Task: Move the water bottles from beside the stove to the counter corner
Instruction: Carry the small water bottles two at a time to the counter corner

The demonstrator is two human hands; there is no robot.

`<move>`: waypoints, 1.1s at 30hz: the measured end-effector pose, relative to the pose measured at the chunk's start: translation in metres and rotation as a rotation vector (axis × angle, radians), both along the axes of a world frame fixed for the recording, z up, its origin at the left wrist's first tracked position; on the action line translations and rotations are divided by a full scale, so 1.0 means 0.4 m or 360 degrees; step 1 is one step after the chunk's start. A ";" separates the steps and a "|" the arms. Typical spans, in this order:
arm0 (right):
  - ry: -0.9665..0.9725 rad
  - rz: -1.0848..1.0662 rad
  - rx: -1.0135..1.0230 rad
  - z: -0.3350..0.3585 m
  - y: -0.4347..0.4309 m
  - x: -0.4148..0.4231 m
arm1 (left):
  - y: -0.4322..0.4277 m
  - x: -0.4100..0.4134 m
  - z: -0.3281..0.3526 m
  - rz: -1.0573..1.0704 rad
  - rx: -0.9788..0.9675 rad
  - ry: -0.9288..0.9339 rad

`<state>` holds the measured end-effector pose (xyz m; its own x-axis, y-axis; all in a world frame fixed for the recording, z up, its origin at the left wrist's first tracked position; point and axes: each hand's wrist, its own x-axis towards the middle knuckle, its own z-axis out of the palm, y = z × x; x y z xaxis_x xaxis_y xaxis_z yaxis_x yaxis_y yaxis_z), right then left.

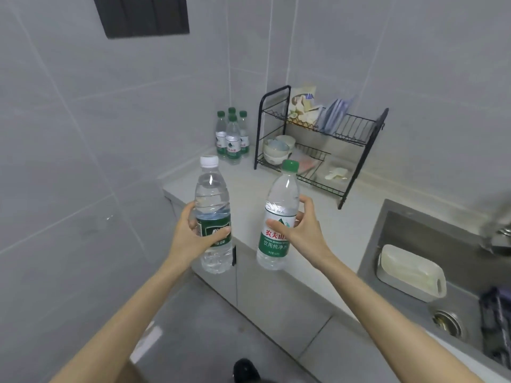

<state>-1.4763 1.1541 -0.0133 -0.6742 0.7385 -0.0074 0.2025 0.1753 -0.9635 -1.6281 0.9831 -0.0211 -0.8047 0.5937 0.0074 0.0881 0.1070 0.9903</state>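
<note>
The left grip [190, 234] is curled round the middle of a white-cap bottle [211, 193], thumb across its dark green label and fingers wrapped behind. The right grip [302, 230] holds a green-cap bottle [282, 193] the same way, thumb on the white-and-green label and fingers round the far side. Both bottles are clear and held in the air. The left one is near upright, and the right one is tilted with its cap leaning right. They are side by side and do not touch, over the near edge of the surface [345, 217].

Beyond both grips, in the corner where the walls meet, four bottles [232, 134] with green caps stand upright in a tight cluster on the surface. Just right of them, ahead of the right grip, is a black rack [359, 139] with bowls [276, 150] on its lower tier and packets [304, 103] on top. Well right of the right grip is a sink [392, 225] with a white tub [412, 272] in it.
</note>
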 end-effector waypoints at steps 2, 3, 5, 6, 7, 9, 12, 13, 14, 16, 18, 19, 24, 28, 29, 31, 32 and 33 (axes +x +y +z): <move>-0.0020 0.0038 -0.0020 -0.007 0.074 -0.120 | 0.066 -0.107 -0.006 0.0053 -0.0022 -0.0001; -0.0024 0.0048 -0.0026 -0.008 0.110 -0.179 | 0.096 -0.157 -0.003 0.0077 -0.0019 -0.0003; -0.0043 0.0051 -0.0026 -0.007 0.163 -0.270 | 0.142 -0.233 0.003 0.0091 -0.0018 0.0007; -0.0057 0.0054 -0.0030 -0.011 0.192 -0.320 | 0.165 -0.275 0.006 0.0100 -0.0037 0.0003; -0.0067 0.0052 -0.0032 -0.016 0.216 -0.363 | 0.184 -0.312 0.005 0.0117 -0.0061 -0.0002; -0.0078 0.0040 -0.0041 -0.031 0.258 -0.444 | 0.220 -0.388 -0.002 0.0158 -0.0103 0.0003; -0.0088 -0.0007 -0.0053 -0.058 0.306 -0.552 | 0.268 -0.491 -0.022 0.0202 -0.0179 0.0023; -0.0095 -0.0033 -0.0059 -0.070 0.320 -0.595 | 0.286 -0.532 -0.033 0.0207 -0.0208 0.0028; -0.0105 -0.0059 -0.0066 -0.082 0.334 -0.632 | 0.304 -0.567 -0.044 0.0199 -0.0233 0.0039; -0.0134 -0.0097 -0.0078 -0.104 0.359 -0.701 | 0.342 -0.640 -0.068 0.0146 -0.0282 0.0068; -0.0159 -0.0143 -0.0062 -0.123 0.383 -0.764 | 0.378 -0.715 -0.092 0.0069 -0.0310 0.0055; -0.0172 -0.0163 -0.0042 -0.131 0.394 -0.791 | 0.395 -0.749 -0.105 0.0033 -0.0304 0.0038; -0.0257 -0.0291 0.0004 -0.174 0.439 -0.913 | 0.482 -0.911 -0.162 -0.0208 -0.0322 0.0090; -0.0287 -0.0378 -0.0010 -0.200 0.464 -0.984 | 0.560 -1.000 -0.199 -0.0370 -0.0331 0.0080; -0.0296 -0.0396 -0.0013 -0.205 0.466 -0.995 | 0.576 -1.016 -0.211 -0.0397 -0.0339 0.0080; -0.0318 -0.0417 -0.0019 -0.216 0.474 -1.014 | 0.606 -1.046 -0.239 -0.0449 -0.0338 0.0059; -0.0327 -0.0417 -0.0030 -0.220 0.477 -1.019 | 0.617 -1.056 -0.252 -0.0463 -0.0332 0.0041; -0.0343 -0.0417 -0.0039 -0.224 0.482 -1.024 | 0.629 -1.066 -0.262 -0.0489 -0.0327 0.0019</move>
